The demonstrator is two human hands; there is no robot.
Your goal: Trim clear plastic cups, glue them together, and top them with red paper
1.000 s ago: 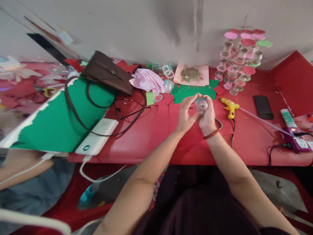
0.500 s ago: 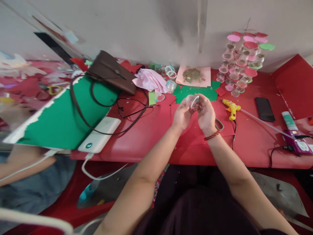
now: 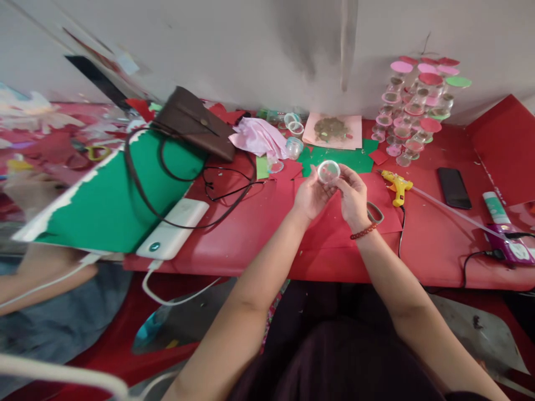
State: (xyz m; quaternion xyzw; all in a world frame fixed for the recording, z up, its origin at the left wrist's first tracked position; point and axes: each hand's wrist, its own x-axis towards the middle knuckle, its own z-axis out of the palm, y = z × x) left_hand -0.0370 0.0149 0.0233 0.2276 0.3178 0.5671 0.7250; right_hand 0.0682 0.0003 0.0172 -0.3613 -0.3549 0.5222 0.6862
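Note:
Both my hands meet over the red table, holding a small clear plastic cup between them. My left hand pinches the cup from the left, fingers curled round its rim. From the right, my right hand, with a red bead bracelet on its wrist, holds the same cup with thumb and fingers closed. The cup's round opening faces up towards me. Under my hands lie red paper sheets and, just beyond, a green paper piece.
A yellow glue gun lies right of my hands, then a black phone and a glue tube. A stack of clear cups with coloured lids stands at the back. Left: brown bag, green sheet, white power bank.
The cup was turned in my hands: its base faced me a second ago, now its open mouth does. My hands shifted slightly left and nearer.

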